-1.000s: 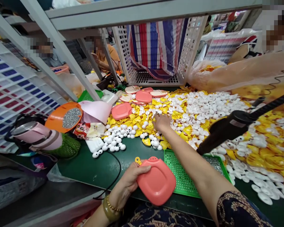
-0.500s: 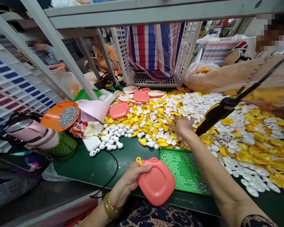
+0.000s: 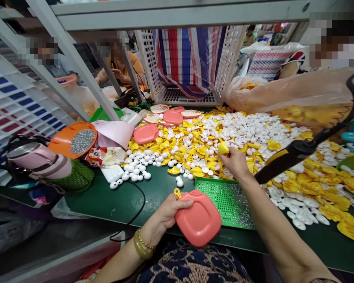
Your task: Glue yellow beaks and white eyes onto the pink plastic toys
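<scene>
My left hand (image 3: pixel 166 212) grips a coral-red plastic shell (image 3: pixel 198 220) by its upper left side, near the table's front edge. A small yellow ring piece (image 3: pixel 177 192) sticks out above my left thumb. My right hand (image 3: pixel 235 160) pinches a yellow plastic piece (image 3: pixel 223 147) over the pile of yellow parts (image 3: pixel 183 147) and white parts (image 3: pixel 244 127). Under my right forearm is a green perforated tray (image 3: pixel 215 198) with small silver screws at its right side. A black electric screwdriver (image 3: pixel 283 159) hangs just right of that forearm.
An orange dish of screws (image 3: pixel 61 140), a pink bottle (image 3: pixel 44 159) and white balls (image 3: pixel 138 167) lie left. More coral shells (image 3: pixel 146 133) lie behind them. A white crate (image 3: pixel 144 59) stands at the back, beyond metal bars (image 3: pixel 179 17). Other people sit across the table.
My right hand has lifted from the pile and now holds a yellow piece. The screwdriver hangs further right. My left hand still holds the coral shell, and the view has shifted slightly.
</scene>
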A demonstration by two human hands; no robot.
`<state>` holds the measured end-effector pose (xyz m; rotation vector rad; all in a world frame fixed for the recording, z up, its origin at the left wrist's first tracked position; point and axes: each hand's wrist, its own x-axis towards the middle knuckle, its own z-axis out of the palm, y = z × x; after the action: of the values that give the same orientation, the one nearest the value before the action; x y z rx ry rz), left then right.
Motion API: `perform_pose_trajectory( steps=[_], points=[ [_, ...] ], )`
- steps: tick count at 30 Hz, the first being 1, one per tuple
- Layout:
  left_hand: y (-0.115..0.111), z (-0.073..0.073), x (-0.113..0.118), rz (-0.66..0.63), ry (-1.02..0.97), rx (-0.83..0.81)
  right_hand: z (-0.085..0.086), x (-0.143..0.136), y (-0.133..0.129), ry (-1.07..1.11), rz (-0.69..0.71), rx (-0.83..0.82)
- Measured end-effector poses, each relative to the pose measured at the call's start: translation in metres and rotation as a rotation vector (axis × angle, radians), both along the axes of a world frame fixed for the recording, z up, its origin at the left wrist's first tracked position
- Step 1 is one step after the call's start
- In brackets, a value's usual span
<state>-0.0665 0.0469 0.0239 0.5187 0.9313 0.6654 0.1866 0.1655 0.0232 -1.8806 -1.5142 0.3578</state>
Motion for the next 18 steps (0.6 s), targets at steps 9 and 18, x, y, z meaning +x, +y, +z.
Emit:
perform_pose_trajectory(
  steps=[9,18],
  points=[
    [0.007,-0.004,0.008,-0.126,0.015,0.026,-0.017,-0.002,-0.038,0.619,0.012,-0.251],
    [0.023,-0.006,0.019,-0.158,0.002,0.012,-0.027,-0.007,-0.054,0.890,0.076,-0.247]
  ],
)
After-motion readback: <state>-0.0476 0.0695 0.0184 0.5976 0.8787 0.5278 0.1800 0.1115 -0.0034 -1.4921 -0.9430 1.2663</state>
